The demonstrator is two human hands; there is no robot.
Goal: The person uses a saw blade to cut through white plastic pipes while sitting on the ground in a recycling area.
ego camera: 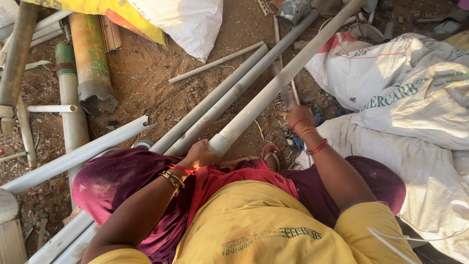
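Note:
I sit on dirt ground with a long grey-white plastic pipe [273, 88] raised across my lap. My left hand [199, 155] grips the pipe's near end, just behind its open mouth. My right hand [299, 115] is closed on a thin dark blade-like tool [288, 95] that lies against the same pipe further up. Both wrists wear bangles and red threads. What kind of tool it is cannot be made out.
Two more grey pipes [220, 102] lie beside the held one, another white pipe [73, 156] at left. White sacks [415, 88] pile at right, a yellow and white sack [161, 19] at top. Rusty green pipe [90, 58], pipe offcuts and a sandalled foot [271, 155] sit around.

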